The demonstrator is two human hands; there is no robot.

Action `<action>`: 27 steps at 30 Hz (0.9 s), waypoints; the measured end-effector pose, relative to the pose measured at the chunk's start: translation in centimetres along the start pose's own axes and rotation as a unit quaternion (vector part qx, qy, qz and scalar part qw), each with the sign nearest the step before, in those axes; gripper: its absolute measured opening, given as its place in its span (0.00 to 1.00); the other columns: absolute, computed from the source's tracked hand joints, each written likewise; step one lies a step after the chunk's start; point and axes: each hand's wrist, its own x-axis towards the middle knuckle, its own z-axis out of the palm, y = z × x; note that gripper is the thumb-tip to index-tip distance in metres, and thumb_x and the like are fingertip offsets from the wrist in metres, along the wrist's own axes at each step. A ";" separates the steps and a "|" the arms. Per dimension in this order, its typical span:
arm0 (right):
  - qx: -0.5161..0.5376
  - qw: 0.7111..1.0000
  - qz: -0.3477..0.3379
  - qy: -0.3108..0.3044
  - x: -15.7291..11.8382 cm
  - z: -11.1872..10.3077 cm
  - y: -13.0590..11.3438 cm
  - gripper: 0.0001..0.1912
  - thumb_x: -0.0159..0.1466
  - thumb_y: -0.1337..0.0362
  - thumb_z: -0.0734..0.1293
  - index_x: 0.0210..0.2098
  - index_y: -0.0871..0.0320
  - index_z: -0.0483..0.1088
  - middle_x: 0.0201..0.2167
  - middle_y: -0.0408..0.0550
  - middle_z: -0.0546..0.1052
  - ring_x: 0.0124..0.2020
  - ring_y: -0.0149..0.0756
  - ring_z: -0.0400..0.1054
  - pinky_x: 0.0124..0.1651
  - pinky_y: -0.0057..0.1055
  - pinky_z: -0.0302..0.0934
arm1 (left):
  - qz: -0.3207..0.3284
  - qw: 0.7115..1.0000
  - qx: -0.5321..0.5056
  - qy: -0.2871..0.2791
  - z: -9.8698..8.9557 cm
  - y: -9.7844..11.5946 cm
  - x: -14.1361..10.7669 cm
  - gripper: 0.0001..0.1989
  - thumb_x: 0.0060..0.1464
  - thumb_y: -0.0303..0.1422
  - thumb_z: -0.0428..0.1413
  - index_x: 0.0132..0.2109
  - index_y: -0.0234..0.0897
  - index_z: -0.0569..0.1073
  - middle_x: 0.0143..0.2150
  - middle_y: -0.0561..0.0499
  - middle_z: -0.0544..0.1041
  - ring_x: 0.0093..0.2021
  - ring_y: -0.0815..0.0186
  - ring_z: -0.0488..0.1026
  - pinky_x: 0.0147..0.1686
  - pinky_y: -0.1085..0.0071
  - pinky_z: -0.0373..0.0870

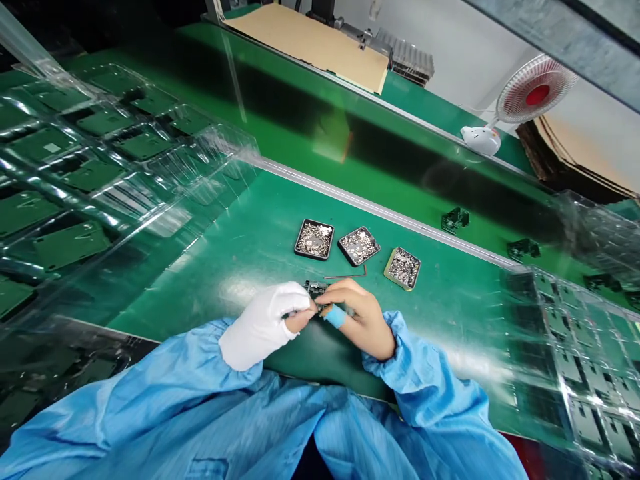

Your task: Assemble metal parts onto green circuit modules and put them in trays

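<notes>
My left hand (270, 320), in a white glove with bare fingertips, is pinched at the near edge of a small dark part with metal pieces (316, 287). My right hand (357, 317), bare with a blue wrap on the thumb, closes on the same part from the right. The fingertips of both hands nearly meet and hide much of the part. Just beyond the hands lies a thin L-shaped rod (347, 275). Farther back are three small square trays of metal bits: left (314, 240), middle (359, 246) and right (403, 269).
Clear plastic trays with green plates (70, 243) stand at the left, and more trays (585, 373) at the right. A metal rail (370, 202) crosses behind the small trays. Past it sit several dark assemblies (455, 219) and a fan (537, 93).
</notes>
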 end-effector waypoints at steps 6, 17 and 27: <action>0.003 0.993 0.072 0.089 0.3 0.2 1.4 0.05 0.65 0.66 0.62 0.34 0.56 0.70 0.32 0.44 0.75 0.35 0.31 0.70 0.40 0.29 0.66 | 0.008 0.999 0.013 0.037 0.9 -0.7 1.1 0.11 0.57 0.34 0.51 0.29 0.38 0.74 0.31 0.51 0.78 0.32 0.68 0.74 0.35 0.73 0.70; -0.038 0.995 -0.088 -0.015 -1.5 0.9 0.9 0.09 0.67 0.67 0.58 0.43 0.57 0.68 0.36 0.49 0.75 0.40 0.34 0.70 0.44 0.31 0.65 | -0.001 0.892 -0.349 0.288 -0.1 -1.3 3.9 0.08 0.51 0.37 0.60 0.30 0.37 0.74 0.24 0.54 0.75 0.21 0.72 0.69 0.20 0.75 0.64; -0.279 0.914 -0.022 -0.292 -0.7 9.6 -0.5 0.10 0.68 0.68 0.58 0.46 0.61 0.68 0.40 0.53 0.72 0.39 0.40 0.67 0.37 0.33 0.66 | 0.025 0.908 -0.285 0.307 -2.0 -0.7 3.1 0.09 0.52 0.40 0.59 0.31 0.39 0.74 0.25 0.54 0.74 0.24 0.70 0.71 0.23 0.72 0.67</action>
